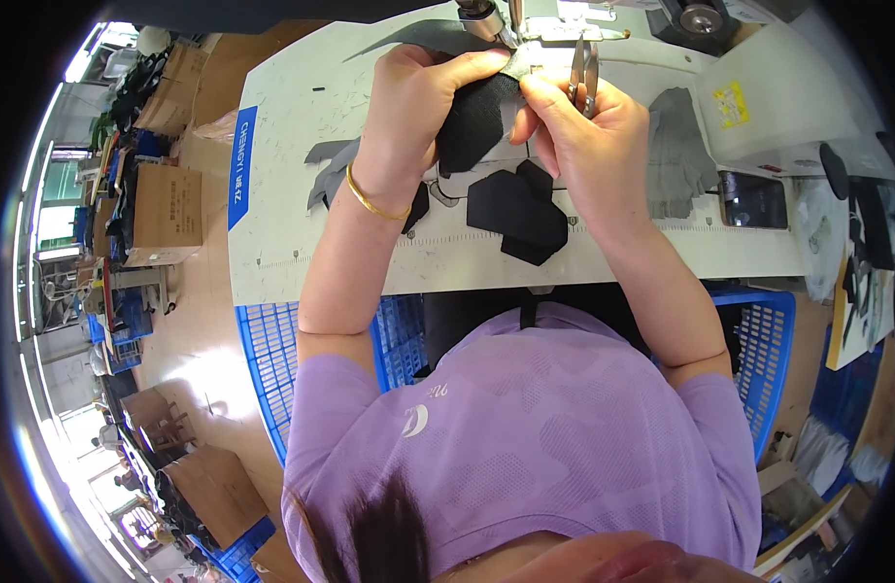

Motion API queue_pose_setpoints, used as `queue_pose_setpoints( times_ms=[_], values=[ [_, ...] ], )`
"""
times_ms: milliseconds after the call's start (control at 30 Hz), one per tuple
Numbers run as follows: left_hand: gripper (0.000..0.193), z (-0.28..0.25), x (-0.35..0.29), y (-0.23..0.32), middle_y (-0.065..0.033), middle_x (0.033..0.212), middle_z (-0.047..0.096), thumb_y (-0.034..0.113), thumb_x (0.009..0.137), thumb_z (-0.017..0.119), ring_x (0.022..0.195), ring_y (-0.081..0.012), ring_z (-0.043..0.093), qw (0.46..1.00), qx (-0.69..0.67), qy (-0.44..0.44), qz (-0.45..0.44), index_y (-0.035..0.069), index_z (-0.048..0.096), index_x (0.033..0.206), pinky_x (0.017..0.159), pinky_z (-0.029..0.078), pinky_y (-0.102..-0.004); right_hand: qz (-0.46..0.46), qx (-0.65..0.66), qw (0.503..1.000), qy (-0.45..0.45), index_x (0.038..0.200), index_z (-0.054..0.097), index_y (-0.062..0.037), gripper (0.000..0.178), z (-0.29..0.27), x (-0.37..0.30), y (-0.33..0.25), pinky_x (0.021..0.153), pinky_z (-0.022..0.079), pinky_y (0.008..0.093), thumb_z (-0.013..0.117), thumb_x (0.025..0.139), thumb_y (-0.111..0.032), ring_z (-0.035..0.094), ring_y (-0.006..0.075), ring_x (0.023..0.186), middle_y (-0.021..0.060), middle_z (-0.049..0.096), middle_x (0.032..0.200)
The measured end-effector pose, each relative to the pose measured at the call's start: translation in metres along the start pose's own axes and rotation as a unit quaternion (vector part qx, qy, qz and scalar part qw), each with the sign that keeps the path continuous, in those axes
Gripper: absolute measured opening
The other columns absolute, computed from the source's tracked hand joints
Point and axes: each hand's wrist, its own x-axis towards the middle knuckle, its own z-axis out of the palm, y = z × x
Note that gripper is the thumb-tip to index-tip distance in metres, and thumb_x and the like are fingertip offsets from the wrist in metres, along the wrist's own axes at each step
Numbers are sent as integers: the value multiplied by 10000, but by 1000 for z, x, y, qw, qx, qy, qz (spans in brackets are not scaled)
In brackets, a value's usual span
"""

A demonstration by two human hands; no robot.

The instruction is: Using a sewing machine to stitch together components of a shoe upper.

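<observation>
My left hand (404, 112) is closed on a black fabric piece (474, 124), its thumb and forefinger pinching the top edge just below the needle area of a sewing machine (486, 17). My right hand (598, 136) has a pair of small metal scissors (584, 78) tucked in its fingers, blades pointing up. Its thumb and forefinger also pinch together near a light grey bit at that same edge. Whether they grip the bit is hard to see. More black fabric pieces (520, 209) lie overlapped on the machine table (302, 228), nearer to me.
Grey fabric pieces (678, 146) are stacked to the right, next to a dark phone (754, 200) and a white bin (787, 107). Other grey scraps (331, 170) lie on the left. Blue plastic baskets (272, 364) stand below the table edge, and cardboard boxes (166, 214) sit farther left.
</observation>
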Motion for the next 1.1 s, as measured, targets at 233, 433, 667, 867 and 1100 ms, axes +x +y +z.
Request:
queue_pose_setpoints(
  times_ms=[233,433,667,867,1100],
  values=[
    [152,-9,11,5,-98,917,709,20,840,689,803,-137,668,997,32,-68,21,-38,706,980,702,515,-239,-15,-11,1000,2,699,649,-1,212,6,0,-1,391,300,200,585,888,-73,432,10,439,32,610,564],
    [133,-7,20,6,-75,854,709,-58,806,629,728,-129,654,996,75,-28,50,-30,712,906,664,513,-241,2,16,999,-30,869,674,10,124,2,-1,2,385,309,198,602,908,-84,426,15,436,69,652,639],
    [252,-1,29,3,-77,924,698,-142,778,616,800,-147,658,991,45,-36,117,-26,684,991,703,543,-263,18,16,999,-29,904,681,16,122,2,-4,6,390,309,192,594,911,-70,423,16,439,71,649,633],
    [268,-5,33,2,-60,919,697,-138,757,611,785,-141,652,990,65,-28,126,-17,691,983,699,538,-261,32,10,999,-36,870,675,11,136,0,-4,6,395,317,198,592,914,-87,423,14,440,63,649,630],
    [241,-1,29,7,-56,900,700,-115,767,607,773,-132,650,987,85,-29,135,-18,699,967,677,527,-252,26,-4,998,-63,890,669,17,166,-3,-4,12,401,339,203,580,936,-115,447,24,446,61,652,639]
  ],
)
